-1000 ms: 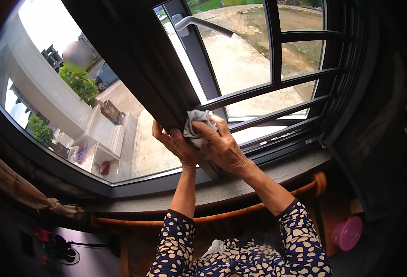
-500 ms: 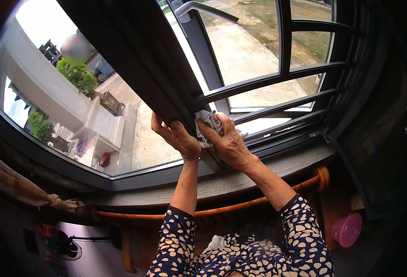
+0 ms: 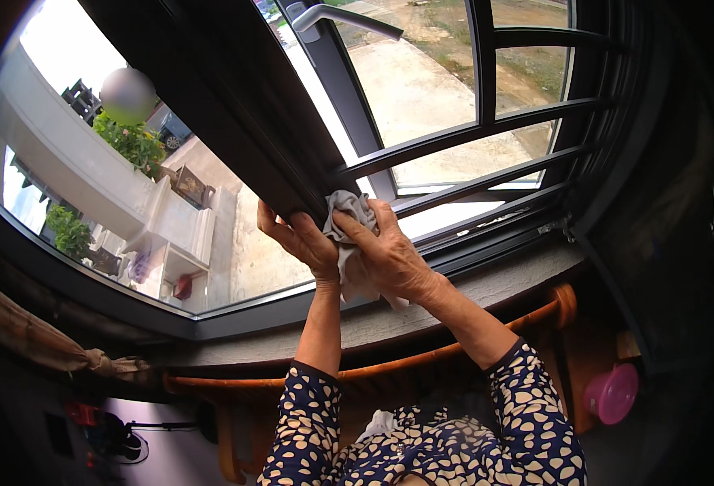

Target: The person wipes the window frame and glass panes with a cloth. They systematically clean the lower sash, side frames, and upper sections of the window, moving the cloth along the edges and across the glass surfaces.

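Note:
A crumpled grey cloth (image 3: 349, 212) is bunched under the fingers of my right hand (image 3: 393, 257), pressed against the dark window post (image 3: 268, 121). Its loose end hangs down below the palm. My left hand (image 3: 304, 243) is wrapped around the lower part of the same post, its fingers on the side by the left pane and its thumb toward the cloth. To the right of the post, dark bars (image 3: 470, 134) cross the opening, and a silver window handle (image 3: 345, 18) shows behind them at the top.
Below the window runs a rough grey sill (image 3: 268, 344), with a curved wooden rail (image 3: 373, 368) in front of it. A pink bucket (image 3: 612, 394) stands at the lower right. A tied curtain (image 3: 90, 356) hangs at the left.
My right hand and the cloth have moved slightly left along with the view. More of the cloth now hangs below my right hand. My left hand keeps its grip on the post.

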Available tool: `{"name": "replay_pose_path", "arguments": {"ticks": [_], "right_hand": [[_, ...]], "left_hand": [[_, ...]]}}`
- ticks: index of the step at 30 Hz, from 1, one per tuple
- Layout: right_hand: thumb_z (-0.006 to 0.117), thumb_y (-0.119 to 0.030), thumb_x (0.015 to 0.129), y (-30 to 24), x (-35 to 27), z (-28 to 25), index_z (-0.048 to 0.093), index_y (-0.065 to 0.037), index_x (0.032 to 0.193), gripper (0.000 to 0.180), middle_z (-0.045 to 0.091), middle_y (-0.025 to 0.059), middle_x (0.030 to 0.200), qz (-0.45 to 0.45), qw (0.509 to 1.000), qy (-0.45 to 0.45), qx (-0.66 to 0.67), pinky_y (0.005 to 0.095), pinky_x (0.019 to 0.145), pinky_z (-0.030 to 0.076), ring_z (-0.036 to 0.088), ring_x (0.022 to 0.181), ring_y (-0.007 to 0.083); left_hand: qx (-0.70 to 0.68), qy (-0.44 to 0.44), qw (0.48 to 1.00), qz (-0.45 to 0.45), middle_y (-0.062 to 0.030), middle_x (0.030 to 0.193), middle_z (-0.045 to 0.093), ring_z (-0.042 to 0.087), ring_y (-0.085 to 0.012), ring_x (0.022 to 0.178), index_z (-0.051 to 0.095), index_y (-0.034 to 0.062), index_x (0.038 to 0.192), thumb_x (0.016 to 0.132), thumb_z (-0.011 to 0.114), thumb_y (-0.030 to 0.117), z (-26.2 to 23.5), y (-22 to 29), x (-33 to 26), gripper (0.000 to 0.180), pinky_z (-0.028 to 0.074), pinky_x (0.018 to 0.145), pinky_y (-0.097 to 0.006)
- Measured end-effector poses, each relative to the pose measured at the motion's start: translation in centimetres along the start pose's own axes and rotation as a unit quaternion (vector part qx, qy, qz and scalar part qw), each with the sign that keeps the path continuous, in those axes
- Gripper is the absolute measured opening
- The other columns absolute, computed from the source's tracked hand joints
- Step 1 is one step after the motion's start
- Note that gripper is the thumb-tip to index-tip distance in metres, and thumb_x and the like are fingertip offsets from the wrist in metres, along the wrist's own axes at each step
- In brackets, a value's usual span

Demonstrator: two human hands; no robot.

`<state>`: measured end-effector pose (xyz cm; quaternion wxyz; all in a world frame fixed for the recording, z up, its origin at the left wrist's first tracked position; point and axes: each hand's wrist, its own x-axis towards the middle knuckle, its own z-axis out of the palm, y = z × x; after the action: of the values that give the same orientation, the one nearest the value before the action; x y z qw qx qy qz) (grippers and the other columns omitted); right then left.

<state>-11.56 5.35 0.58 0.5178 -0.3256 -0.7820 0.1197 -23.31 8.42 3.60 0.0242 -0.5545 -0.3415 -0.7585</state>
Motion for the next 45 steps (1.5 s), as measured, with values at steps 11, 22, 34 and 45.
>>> {"name": "replay_pose_path", "arguments": {"ticks": [11,22,34,45], "right_hand": [[0.056,-0.014,0.083,1.9,-0.9,-2.1,0.048,-0.016,0.137,0.055,0.045,0.0286,0.113,0.175,0.952,-0.207,0.141,0.0452,0.094,0.049,0.056,0.100,0.0408],[0.065,-0.003,0.082,-3.5,4.7,-0.3,0.040,-0.014,0.128,0.054,0.040,0.0149,0.120,0.046,0.914,0.328,0.235,0.0354,0.091,0.046,0.047,0.111,0.0246],[0.056,-0.003,0.082,-1.4,2.2,0.9,0.048,-0.010,0.117,0.037,0.053,0.0097,0.098,0.072,0.977,0.123,0.161,0.0341,0.073,0.051,0.059,0.086,0.0213],[0.072,-0.014,0.079,0.0,-1.3,-2.7,0.054,-0.011,0.128,0.052,0.053,0.0182,0.103,0.149,0.978,0.149,0.015,0.0352,0.070,0.060,0.062,0.083,0.0302]], "left_hand": [[0.047,0.003,0.999,0.024,-0.0145,0.127,0.038,0.048,-0.0220,0.109,0.030,-0.0006,0.137,0.101,0.037,0.027,-0.2,-0.1,0.1,0.046,0.041,0.091,-0.035],[0.063,0.018,0.998,0.005,-0.0136,0.127,0.038,0.046,-0.0225,0.112,0.032,0.0018,0.139,0.101,0.042,0.031,0.2,-0.4,-0.4,0.049,0.041,0.093,-0.037],[0.079,0.007,0.997,0.012,-0.0156,0.124,0.038,0.045,-0.0255,0.112,0.032,0.0015,0.138,0.101,0.038,0.036,0.0,-0.6,-0.4,0.051,0.038,0.095,-0.041],[0.102,0.009,0.994,0.049,-0.0158,0.120,0.040,0.044,-0.0249,0.112,0.032,-0.0033,0.135,0.101,0.034,0.029,-0.1,-0.3,-0.2,0.048,0.035,0.098,-0.040]]}}
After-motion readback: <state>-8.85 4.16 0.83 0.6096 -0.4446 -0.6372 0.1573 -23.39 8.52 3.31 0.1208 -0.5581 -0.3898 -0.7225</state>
